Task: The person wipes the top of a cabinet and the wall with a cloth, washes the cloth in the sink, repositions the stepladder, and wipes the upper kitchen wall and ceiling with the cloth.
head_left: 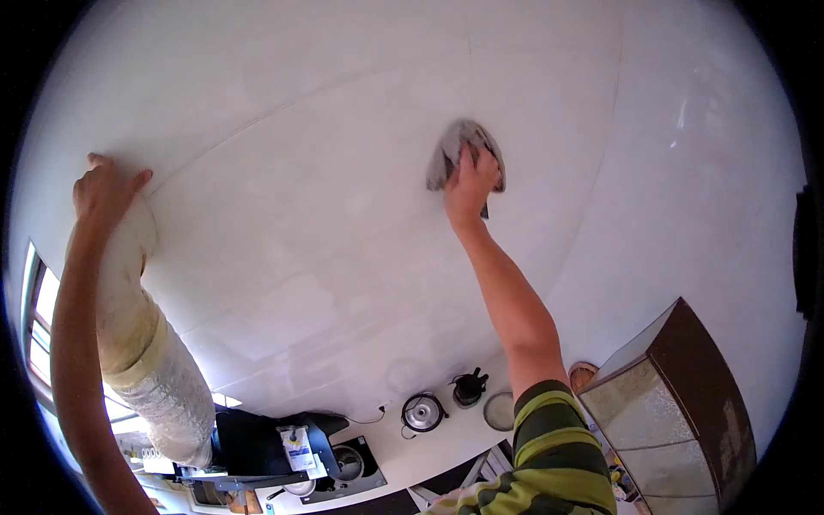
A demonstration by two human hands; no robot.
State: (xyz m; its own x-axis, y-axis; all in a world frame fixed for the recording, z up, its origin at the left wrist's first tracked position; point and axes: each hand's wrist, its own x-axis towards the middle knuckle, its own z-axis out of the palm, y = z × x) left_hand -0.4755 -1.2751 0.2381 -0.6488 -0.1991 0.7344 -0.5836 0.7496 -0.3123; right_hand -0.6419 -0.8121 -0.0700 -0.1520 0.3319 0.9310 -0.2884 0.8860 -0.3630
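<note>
My right hand (470, 184) grips a grey cloth (463, 136), bunched under the fingers and pressed flat against the white wall surface (300, 154). A dark corner of something pokes out below the palm; I cannot make out what it is. On the left, my left hand (107, 190) rests at the upper end of a wide, wrapped exhaust duct (129, 300), its thumb and fingers apart. Part of the duct is hidden behind my left forearm.
Below are a black range hood (249, 442), a cooktop (365, 468) with a pan, and a lidded pot (422, 414) on the counter. A brown cabinet (704, 403) juts out at lower right. A window (41, 318) is at left.
</note>
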